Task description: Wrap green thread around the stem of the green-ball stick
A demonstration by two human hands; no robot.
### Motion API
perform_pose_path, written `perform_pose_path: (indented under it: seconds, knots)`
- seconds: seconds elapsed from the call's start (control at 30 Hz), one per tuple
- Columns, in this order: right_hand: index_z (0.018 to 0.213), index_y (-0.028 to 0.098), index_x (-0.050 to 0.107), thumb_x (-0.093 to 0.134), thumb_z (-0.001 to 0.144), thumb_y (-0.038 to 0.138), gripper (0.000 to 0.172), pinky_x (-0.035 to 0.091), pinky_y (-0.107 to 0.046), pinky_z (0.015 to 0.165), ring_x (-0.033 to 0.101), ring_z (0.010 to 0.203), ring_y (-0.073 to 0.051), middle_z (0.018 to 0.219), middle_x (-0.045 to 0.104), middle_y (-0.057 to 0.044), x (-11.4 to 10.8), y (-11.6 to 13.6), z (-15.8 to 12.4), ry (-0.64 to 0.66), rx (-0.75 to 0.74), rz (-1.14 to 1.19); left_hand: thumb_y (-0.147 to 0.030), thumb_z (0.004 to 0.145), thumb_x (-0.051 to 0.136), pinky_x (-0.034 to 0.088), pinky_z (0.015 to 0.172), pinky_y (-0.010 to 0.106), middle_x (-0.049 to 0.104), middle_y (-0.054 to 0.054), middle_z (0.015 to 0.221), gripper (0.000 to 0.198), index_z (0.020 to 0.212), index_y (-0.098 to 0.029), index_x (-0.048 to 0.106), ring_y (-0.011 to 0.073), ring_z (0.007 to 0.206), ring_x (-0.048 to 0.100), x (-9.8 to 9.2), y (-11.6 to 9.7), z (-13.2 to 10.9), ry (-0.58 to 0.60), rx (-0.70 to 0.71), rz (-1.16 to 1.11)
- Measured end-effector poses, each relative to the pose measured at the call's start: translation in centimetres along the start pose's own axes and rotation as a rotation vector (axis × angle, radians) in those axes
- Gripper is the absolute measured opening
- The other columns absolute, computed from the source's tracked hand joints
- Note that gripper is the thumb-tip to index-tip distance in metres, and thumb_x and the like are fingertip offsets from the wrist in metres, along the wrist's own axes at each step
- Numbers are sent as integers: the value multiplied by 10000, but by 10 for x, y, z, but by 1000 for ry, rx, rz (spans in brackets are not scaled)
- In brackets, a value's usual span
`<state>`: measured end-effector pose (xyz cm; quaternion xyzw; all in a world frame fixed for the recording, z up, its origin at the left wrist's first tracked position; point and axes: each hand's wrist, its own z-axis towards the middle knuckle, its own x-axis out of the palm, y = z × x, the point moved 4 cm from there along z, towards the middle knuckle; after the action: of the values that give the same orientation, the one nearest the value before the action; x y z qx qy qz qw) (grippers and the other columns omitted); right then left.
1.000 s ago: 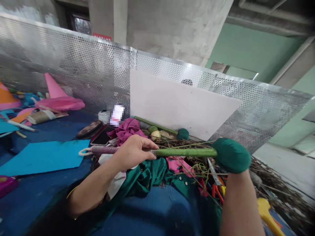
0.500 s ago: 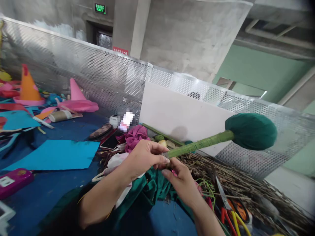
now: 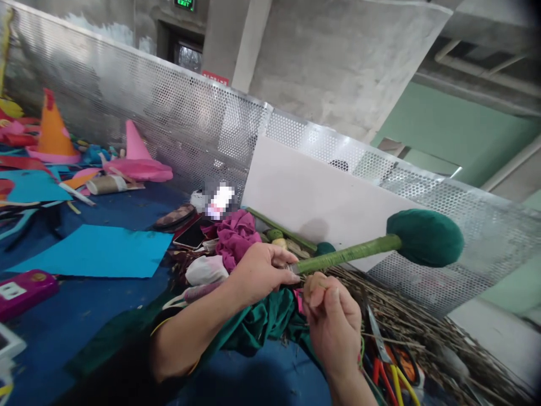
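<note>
The left hand (image 3: pixel 257 276) pinched the stick (image 3: pixel 344 255) near its lower end, its green ball (image 3: pixel 431 239) raised above the twigs (image 3: pixel 406 307). The right hand (image 3: pixel 336 318) curled just below; whether it gripped anything could not be told. A firm pinch seemed wise, since the bulky ball might tip the stick.

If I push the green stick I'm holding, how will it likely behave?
The green stick looks stiff, running straight out from the left hand. Its bulky, rounded head probably makes it end-heavy, and may make it roll unevenly.
</note>
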<state>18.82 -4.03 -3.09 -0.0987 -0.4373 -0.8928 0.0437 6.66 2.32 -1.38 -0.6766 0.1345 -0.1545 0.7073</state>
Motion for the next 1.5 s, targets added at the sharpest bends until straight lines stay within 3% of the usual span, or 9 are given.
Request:
perform_pose_path:
  seconds: [0.13,0.33,0.47,0.57,0.7,0.87,1.13,1.37,1.5]
  knots:
    - [601,183,513,513,953,312,375,300,-263,520,371,539,-115,584,403,26,-9,0,-8,-124,-67,-245,-88,614,728,324,418,184,547,-89,455,172,779,-101,681,57,395,435,3,-3,-1,-31,-18,8]
    - [608,190,482,459,975,308,386,317,-266,522,407,536,-121,575,406,20,-7,-1,-14,-151,-150,-445,-90,635,723,369,464,193,633,-55,534,148,780,-117,704,70,442,481,4,-4,-3,-38,-5,68]
    - [635,189,507,454,978,272,357,313,-264,514,412,539,-119,590,426,16,-3,1,-14,-102,-179,-455,-177,649,730,444,555,231,719,9,683,235,877,-124,720,142,599,611,1,1,-1,-61,70,214]
    - [682,189,550,424,986,233,331,345,-261,532,475,574,-126,622,483,6,-2,8,-7,13,-179,-433,-219,653,719,479,642,271,747,37,773,250,894,-149,727,202,737,666,-1,3,0,-95,101,397]
    - [793,201,631,416,977,173,284,476,-300,717,627,849,-189,798,636,-39,-7,22,7,158,-223,-470,-252,677,693,476,686,293,758,37,867,201,865,-199,739,234,840,678,-1,2,-2,-120,106,606]
    - [895,235,692,468,953,134,253,493,-338,889,650,954,-190,905,696,-28,-15,26,17,228,-260,-576,-276,683,683,442,644,297,755,13,839,172,844,-252,736,237,815,681,7,0,-6,-101,122,810]
    - [909,229,745,502,942,160,254,530,-277,843,682,939,-173,952,737,-46,-19,19,23,212,-189,-644,-242,722,583,473,648,330,755,66,819,166,839,-224,699,286,809,706,22,1,-15,-121,203,1111]
    - [926,222,751,521,934,176,235,556,-313,841,699,926,-189,948,749,-50,-16,18,23,187,-182,-638,-232,731,568,486,673,350,759,90,845,192,853,-210,715,307,829,705,24,0,-16,-104,196,1133]
    - [920,217,751,521,933,171,235,560,-342,839,698,931,-202,942,748,-61,-16,25,23,196,-223,-626,-228,699,612,476,676,316,754,64,847,197,861,-212,722,269,820,694,16,0,-11,-35,154,960]
